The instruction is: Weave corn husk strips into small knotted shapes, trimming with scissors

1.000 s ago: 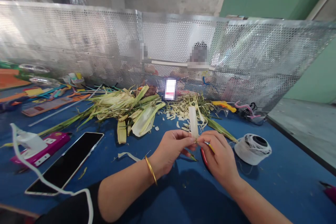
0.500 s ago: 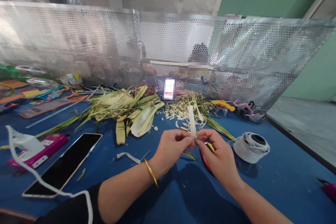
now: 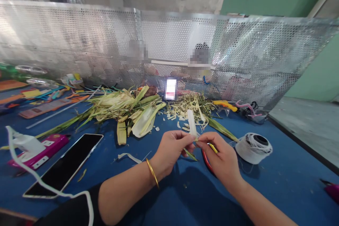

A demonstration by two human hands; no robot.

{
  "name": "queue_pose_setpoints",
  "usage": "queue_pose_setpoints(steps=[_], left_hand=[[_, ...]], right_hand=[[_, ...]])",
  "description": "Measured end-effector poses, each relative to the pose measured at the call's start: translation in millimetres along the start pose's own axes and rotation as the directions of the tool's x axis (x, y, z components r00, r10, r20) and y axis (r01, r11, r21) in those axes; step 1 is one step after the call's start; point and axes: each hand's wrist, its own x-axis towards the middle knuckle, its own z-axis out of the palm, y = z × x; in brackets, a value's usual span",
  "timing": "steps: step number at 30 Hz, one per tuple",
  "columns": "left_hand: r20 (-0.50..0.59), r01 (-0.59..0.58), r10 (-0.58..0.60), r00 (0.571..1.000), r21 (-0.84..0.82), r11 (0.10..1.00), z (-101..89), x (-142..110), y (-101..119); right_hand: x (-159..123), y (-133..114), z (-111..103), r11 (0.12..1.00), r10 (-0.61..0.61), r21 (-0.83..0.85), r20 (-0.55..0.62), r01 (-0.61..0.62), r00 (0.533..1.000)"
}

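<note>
A pale, flat strip of corn husk (image 3: 192, 123) stands up from my fingertips, its free end pointing away from me. My left hand (image 3: 173, 150) is closed, thumb and forefinger pinching the strip near its lower end. Close beside it, my right hand (image 3: 218, 152) pinches the strip's bottom tip, where a small yellowish bit shows. Partly hidden under my right hand lies a tool with red and yellow handles (image 3: 207, 160). A green leaf scrap (image 3: 190, 155) rests on the table below my fingers. To the right of my right hand stands a spool of white thread (image 3: 253, 148).
Husk leaves (image 3: 113, 104) and shredded scraps (image 3: 188, 106) are heaped before a perforated metal screen (image 3: 177, 35). A black-screened phone (image 3: 66, 164) and purple power strip (image 3: 43, 152) with a white cable lie left. A yellow-handled tool (image 3: 225, 105) lies back right. People are blurred behind the screen.
The husk strip has tilted slightly left and turned its broader face toward me. My right fingertips have shifted slightly; both hands stay in nearly the same place.
</note>
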Motion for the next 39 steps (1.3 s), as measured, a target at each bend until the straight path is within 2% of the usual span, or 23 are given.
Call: queue_pose_setpoints(steps=[2, 4, 6, 8, 12, 15, 19, 23, 27, 34, 36, 39], left_hand=[[0.005, 0.027, -0.027, 1.0, -0.038, 0.999, 0.3, -1, 1], [0.016, 0.044, -0.043, 0.999, -0.059, 0.997, 0.5, -2, 2], [0.029, 0.055, -0.053, 0.998, -0.073, 0.996, 0.6, -3, 1], [0.039, 0.066, -0.063, 0.997, -0.085, 0.994, 0.3, -3, 1], [0.037, 0.057, -0.054, 0.998, -0.089, 0.994, -0.3, -3, -1], [0.024, 0.021, -0.02, 1.0, -0.076, 0.997, -0.1, -2, -1], [-0.007, -0.066, 0.066, 0.998, -0.001, 0.998, 1.4, -2, -2], [-0.042, -0.142, 0.147, 0.988, 0.106, 0.984, 2.9, -3, -3], [-0.05, -0.176, 0.184, 0.982, 0.137, 0.975, 3.3, -2, -4], [-0.045, -0.147, 0.152, 0.987, 0.098, 0.984, 3.6, -1, -4], [-0.048, -0.119, 0.122, 0.991, 0.064, 0.991, 3.7, -1, -4], [-0.044, -0.062, 0.061, 0.997, -0.017, 0.998, 4.0, -2, -4]], right_hand=[[0, 1, -2, 0.975, -0.188, -0.118, 0.006, 0.188, 0.982], [0, 2, -4, 0.926, -0.327, -0.196, 0.003, 0.322, 0.945], [0, 2, -5, 0.896, -0.39, -0.236, -0.013, 0.376, 0.921], [0, 2, -5, 0.89, -0.402, -0.247, -0.024, 0.384, 0.915], [-1, 2, -4, 0.919, -0.326, -0.247, -0.034, 0.308, 0.945], [-1, 3, -2, 0.957, -0.211, -0.209, -0.028, 0.201, 0.977], [0, -1, 0, 0.997, -0.022, -0.069, -0.006, 0.022, 1.0], [1, -9, 1, 0.981, 0.19, 0.038, 0.038, -0.191, 0.981], [2, -10, 1, 0.956, 0.279, 0.089, 0.017, -0.279, 0.96], [1, -4, 3, 0.965, 0.244, 0.106, -0.011, -0.242, 0.97], [0, -2, 2, 0.984, 0.166, 0.074, -0.013, -0.165, 0.986], [0, -1, 0, 0.997, -0.046, -0.062, -0.025, 0.044, 0.999]])
